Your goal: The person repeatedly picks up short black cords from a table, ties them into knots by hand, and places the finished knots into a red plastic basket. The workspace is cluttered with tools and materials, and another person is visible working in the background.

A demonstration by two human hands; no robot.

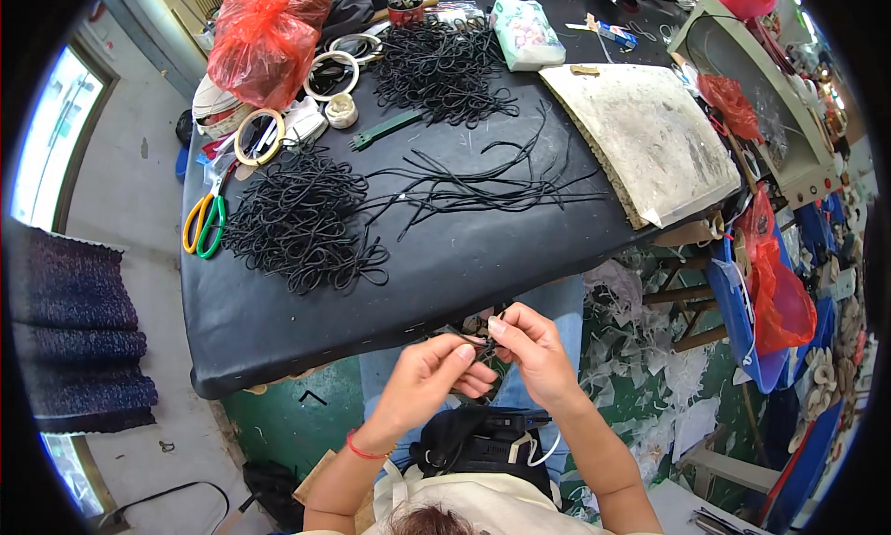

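Observation:
Just in front of the table's near edge, my left hand [438,375] and my right hand [532,348] are close together over my lap. Both pinch a short black cord [484,342] between thumb and fingers; its small loops are partly hidden by the fingertips. On the black-covered table [445,266] lies a tangled pile of looped black cords [302,218] at the left. A second looped pile [441,62] lies farther back. Between them and the board, loose straight cords [483,190] are spread out.
Scissors [206,221] with yellow and green handles lie at the left edge. A green tool [386,129], tape rolls [260,137], a red bag [269,48] and a tissue pack [527,34] sit farther back. A worn board [645,141] covers the right side; plastic scraps [650,377] litter the floor.

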